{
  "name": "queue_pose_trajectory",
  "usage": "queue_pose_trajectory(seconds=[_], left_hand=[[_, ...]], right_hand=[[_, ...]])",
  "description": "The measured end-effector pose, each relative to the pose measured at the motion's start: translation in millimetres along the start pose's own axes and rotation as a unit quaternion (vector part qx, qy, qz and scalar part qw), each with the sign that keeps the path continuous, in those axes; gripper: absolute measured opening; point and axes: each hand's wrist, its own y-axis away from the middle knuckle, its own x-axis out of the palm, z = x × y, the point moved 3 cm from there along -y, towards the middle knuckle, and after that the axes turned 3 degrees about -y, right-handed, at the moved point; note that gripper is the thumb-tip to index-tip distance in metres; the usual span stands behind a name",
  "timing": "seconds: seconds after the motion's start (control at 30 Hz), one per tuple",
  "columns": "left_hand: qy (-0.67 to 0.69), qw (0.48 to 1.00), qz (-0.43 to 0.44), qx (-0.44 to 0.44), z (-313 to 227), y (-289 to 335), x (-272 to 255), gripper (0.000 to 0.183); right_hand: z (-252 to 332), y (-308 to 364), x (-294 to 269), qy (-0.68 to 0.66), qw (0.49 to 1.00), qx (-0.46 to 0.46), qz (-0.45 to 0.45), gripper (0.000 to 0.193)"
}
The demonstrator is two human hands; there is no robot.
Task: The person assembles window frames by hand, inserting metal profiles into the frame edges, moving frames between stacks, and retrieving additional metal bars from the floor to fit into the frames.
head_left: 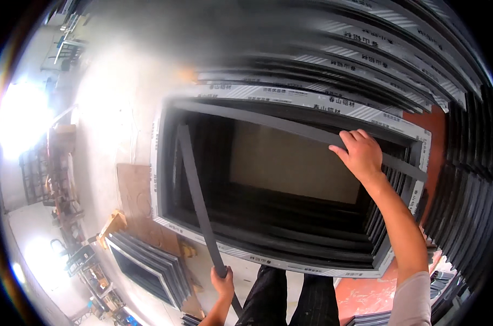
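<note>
In front of my legs lies a stack of rectangular window frames (311, 269), the top one covered in pale printed film. My right hand (361, 155) is closed round a long dark grey strip (268, 120), which slants across the opening along the far side from the left corner past the right side. Near the front edge, my left hand (222, 282) grips a second grey strip (196, 190). That one runs from below the hand up over the near side, its far end above the left part of the opening. The strips' exact profile is too unclear to tell.
More film-wrapped frames (366, 65) are piled at the far side. Dark frames (469, 201) stand close together on the right. At lower left, smaller frames (143, 271) lean beside a brown board (138, 201). Shelving with clutter (62, 190) lines the left.
</note>
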Motion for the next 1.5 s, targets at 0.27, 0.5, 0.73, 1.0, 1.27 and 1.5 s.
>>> queue_pose_trajectory(seconds=[0.27, 0.5, 0.73, 1.0, 1.27, 1.5], left_hand=[[0.078, 0.997, 0.012, 0.011, 74.7, -21.5, -20.7, 0.060], [0.000, 0.991, 0.115, 0.062, -70.0, 41.0, 9.4, 0.071], [-0.019, 0.961, 0.097, 0.258, -57.5, 51.6, 7.4, 0.049], [-0.018, 0.985, 0.125, 0.121, -16.0, 57.0, 5.5, 0.046], [-0.062, 0.987, 0.105, 0.106, -81.0, 85.4, 8.9, 0.045], [-0.067, 0.992, 0.085, 0.065, -50.4, 83.6, -0.2, 0.042]], right_hand=[[6.9, -39.2, 46.2, -0.019, 0.998, -0.035, -0.041, 0.034], [-37.3, -24.6, 51.6, -0.039, 0.989, -0.028, -0.140, 0.024], [-37.9, -28.4, 64.1, -0.042, 0.970, -0.050, -0.236, 0.013], [-37.6, -32.3, 74.2, -0.027, 0.963, -0.055, -0.262, 0.013], [-39.7, -38.9, 72.3, 0.001, 0.974, -0.127, -0.187, 0.012], [-32.9, -50.1, 51.6, 0.033, 0.969, -0.172, -0.175, 0.008]])
